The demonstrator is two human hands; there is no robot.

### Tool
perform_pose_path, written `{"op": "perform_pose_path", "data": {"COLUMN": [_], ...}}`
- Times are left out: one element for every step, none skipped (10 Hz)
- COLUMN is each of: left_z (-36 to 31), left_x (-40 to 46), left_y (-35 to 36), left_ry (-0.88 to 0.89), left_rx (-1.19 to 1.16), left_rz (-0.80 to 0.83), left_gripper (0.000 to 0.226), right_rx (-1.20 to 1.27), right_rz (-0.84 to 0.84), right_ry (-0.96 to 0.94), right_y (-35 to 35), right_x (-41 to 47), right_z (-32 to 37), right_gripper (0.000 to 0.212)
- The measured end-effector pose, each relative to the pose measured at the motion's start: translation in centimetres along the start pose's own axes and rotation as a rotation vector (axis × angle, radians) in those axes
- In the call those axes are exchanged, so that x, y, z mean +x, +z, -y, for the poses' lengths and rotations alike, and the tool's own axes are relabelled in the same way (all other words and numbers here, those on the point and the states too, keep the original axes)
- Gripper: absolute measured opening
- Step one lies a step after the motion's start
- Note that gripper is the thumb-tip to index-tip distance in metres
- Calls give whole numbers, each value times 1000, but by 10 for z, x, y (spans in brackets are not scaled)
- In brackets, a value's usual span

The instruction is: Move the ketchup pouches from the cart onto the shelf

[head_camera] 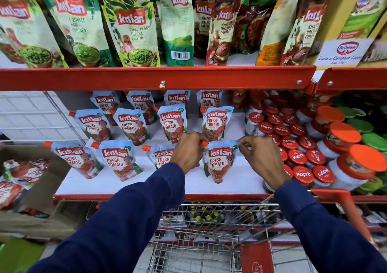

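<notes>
Both hands hold one ketchup pouch (219, 161) by its top corners as it stands upright on the white shelf (240, 180). The left hand (188, 151) pinches the left corner at the orange spout, fingers closed on it. The right hand (261, 157) pinches the right corner with thumb and forefinger; its other fingers curl loosely below. Both arms wear dark blue sleeves (129, 220).

The held pouch is the rightmost of the front row. Just left of the grip, partly hidden behind the left hand, stands another pouch (160, 157), and further left two more (119, 159) stand in the same row. Beyond the grip, two more rows of the same pouches (172, 122) stand upright, four across, the back row partly hidden by the red shelf edge (157, 77) above. All carry the same blue-and-white "Fresh Tomato" print.

Right of the grip, close to the right hand's knuckles, red-lidded jars (297, 144) marked "Mapro" crowd the shelf, and further right stand larger jars with orange lids (343, 134). Above the grip, on the upper shelf, lean green and brown chutney pouches (132, 29).

Below the grip, under the arms, the wire cart (209, 230) sits against the shelf front; I cannot tell if any pouches lie in it. Far left of the grip an open cardboard box (31, 180) holds red packets.
</notes>
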State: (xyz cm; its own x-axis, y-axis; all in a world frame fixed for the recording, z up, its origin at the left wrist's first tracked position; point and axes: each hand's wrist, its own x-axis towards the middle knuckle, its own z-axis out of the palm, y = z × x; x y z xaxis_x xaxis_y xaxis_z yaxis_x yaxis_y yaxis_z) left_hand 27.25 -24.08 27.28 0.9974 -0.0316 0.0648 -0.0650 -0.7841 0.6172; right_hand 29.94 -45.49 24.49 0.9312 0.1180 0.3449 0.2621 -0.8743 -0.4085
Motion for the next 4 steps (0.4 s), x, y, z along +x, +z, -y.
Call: {"op": "perform_pose_path", "data": {"left_z": [-2,-11,-13,-11], "left_x": [-4,-13,-23,-39], "left_y": [-5,-16,-35,-59], "left_ry": [-31,-35,150,295], "left_rx": [-36,-55,138,233], "left_rz": [17,16,-147,-332], "left_gripper": [33,33,42,44], "right_rx": [12,59,142,340], "right_rz": [12,33,-33,-289], "right_ry": [20,65,136,257], "right_y": [-1,-4,-20,-50], "right_x": [-1,-3,-18,-61], "right_z": [2,8,14,27], "right_gripper": [16,22,31,21]}}
